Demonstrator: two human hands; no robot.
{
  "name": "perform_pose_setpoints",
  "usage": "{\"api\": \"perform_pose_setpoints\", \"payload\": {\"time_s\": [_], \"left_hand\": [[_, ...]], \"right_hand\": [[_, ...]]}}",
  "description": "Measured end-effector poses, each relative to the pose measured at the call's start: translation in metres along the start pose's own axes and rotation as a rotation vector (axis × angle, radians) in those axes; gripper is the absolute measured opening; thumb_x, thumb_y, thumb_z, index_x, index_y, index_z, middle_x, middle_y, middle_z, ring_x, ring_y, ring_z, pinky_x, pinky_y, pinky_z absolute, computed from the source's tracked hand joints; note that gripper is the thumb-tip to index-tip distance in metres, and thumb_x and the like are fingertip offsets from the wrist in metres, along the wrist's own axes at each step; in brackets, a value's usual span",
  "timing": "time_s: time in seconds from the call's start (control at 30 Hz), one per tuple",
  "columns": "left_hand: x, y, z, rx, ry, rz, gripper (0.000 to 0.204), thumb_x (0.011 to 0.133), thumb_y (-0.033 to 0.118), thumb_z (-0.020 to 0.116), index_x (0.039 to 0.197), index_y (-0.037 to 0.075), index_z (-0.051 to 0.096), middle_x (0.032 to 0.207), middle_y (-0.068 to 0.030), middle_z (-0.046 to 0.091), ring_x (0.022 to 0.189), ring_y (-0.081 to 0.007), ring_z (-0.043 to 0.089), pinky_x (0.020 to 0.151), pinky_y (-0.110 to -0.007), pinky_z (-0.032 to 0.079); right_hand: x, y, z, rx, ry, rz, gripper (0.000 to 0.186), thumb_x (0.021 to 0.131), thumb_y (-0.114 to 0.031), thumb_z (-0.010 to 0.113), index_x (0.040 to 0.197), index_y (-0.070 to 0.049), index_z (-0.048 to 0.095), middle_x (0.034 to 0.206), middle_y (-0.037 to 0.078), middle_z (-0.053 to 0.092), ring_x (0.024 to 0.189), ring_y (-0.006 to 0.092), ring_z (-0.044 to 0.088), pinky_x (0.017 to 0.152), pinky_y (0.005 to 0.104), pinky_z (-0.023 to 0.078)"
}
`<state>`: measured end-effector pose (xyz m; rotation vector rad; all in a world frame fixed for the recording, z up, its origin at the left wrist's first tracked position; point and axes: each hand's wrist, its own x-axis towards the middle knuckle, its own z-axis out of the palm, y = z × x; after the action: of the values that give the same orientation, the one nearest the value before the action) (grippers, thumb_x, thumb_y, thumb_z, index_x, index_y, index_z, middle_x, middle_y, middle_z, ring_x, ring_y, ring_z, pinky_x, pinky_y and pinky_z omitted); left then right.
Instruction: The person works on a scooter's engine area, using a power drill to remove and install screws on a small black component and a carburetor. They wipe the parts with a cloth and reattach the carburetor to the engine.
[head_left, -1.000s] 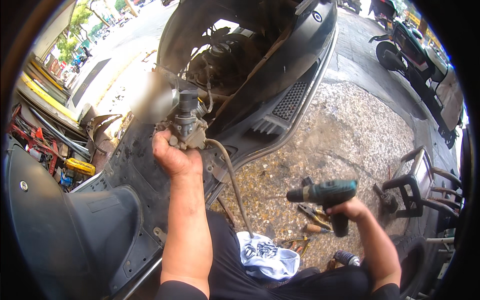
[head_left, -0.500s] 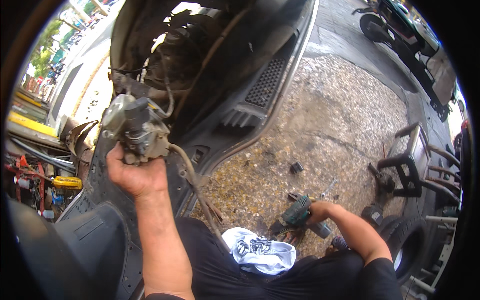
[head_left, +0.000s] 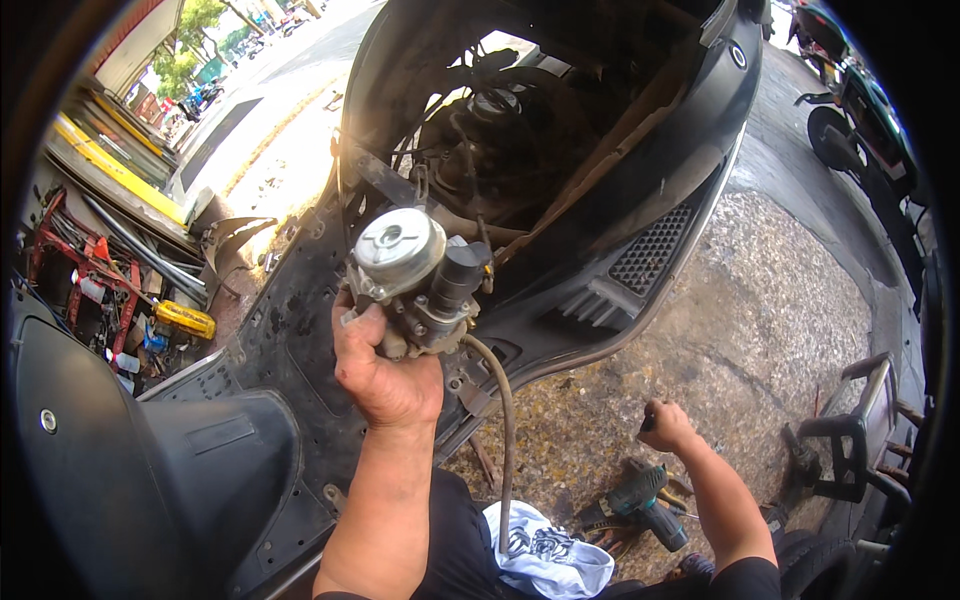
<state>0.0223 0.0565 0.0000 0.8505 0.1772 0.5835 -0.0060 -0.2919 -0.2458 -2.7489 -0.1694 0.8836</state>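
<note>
My left hand [head_left: 385, 375] grips a carburetor [head_left: 400, 243] from below, its round silver cap and black cylinder facing up. A rubber hose [head_left: 508, 400] runs from the carburetor down toward a white-and-blue cloth [head_left: 545, 555] by my lap. Beyond the carburetor is the opening of a scooter's black body [head_left: 590, 200]. Out over the floor at the right, my right hand [head_left: 672, 428] is closed around a small black piece [head_left: 649, 415], mostly hidden by the fingers. Below that hand a green-and-black cordless drill [head_left: 635, 492] lies on the ground, untouched.
A low black stool-like frame [head_left: 840, 450] stands at the right, near a tyre [head_left: 825, 565]. A parked scooter [head_left: 870, 120] is at the far right. On the left lie a yellow-handled tool [head_left: 185, 319], red metal parts and bottles beside the scooter's footboard.
My right hand has let go of the drill, leaving it on the floor, and has reached forward to the small black piece. The carburetor, still in my left hand, has turned cap-up.
</note>
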Motion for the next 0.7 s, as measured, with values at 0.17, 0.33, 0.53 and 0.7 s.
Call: {"api": "perform_pose_setpoints", "payload": {"time_s": [0.17,0.33,0.53,0.7], "left_hand": [[-0.003,-0.003,0.009,0.069,-0.011,0.076,0.064,0.073,0.018,0.057,0.132,-0.003,0.042,0.122,-0.0146,0.053,0.115,-0.0266,0.053,0.104,-0.041,0.042],[-0.013,-0.006,0.017,0.154,-0.075,0.206,0.066,0.068,0.01,0.054,0.131,-0.002,0.04,0.116,-0.0145,0.054,0.105,-0.0221,0.054,0.1,-0.035,0.043],[-0.018,-0.002,0.014,0.427,-0.143,0.397,0.069,0.067,0.014,0.058,0.132,-0.001,0.039,0.112,-0.0158,0.055,0.102,-0.0211,0.053,0.097,-0.035,0.043],[-0.018,-0.002,0.011,0.499,-0.229,0.539,0.07,0.067,0.014,0.058,0.131,-0.003,0.036,0.112,-0.0147,0.048,0.1,-0.0204,0.048,0.095,-0.035,0.042]], "right_hand": [[-0.054,-0.065,-0.144,1.021,0.022,-0.337,0.034,0.094,-0.032,0.068,0.093,0.002,0.063,0.07,0.003,0.06,0.063,0.0117,0.059,0.055,0.0292,0.047],[-0.079,-0.184,-0.252,1.124,0.35,-0.678,0.034,0.1,-0.035,0.056,0.094,-0.002,0.061,0.062,0.001,0.055,0.047,0.0072,0.051,0.041,0.0219,0.038],[-0.069,-0.238,-0.259,0.622,0.506,-0.446,0.034,0.094,-0.022,0.055,0.092,0.009,0.067,0.091,0.031,0.066,0.095,0.0464,0.064,0.086,0.0473,0.05],[-0.068,-0.237,-0.256,0.807,0.359,-0.385,0.037,0.094,-0.023,0.05,0.093,0.011,0.067,0.089,0.032,0.066,0.095,0.0429,0.067,0.084,0.045,0.051]]}}
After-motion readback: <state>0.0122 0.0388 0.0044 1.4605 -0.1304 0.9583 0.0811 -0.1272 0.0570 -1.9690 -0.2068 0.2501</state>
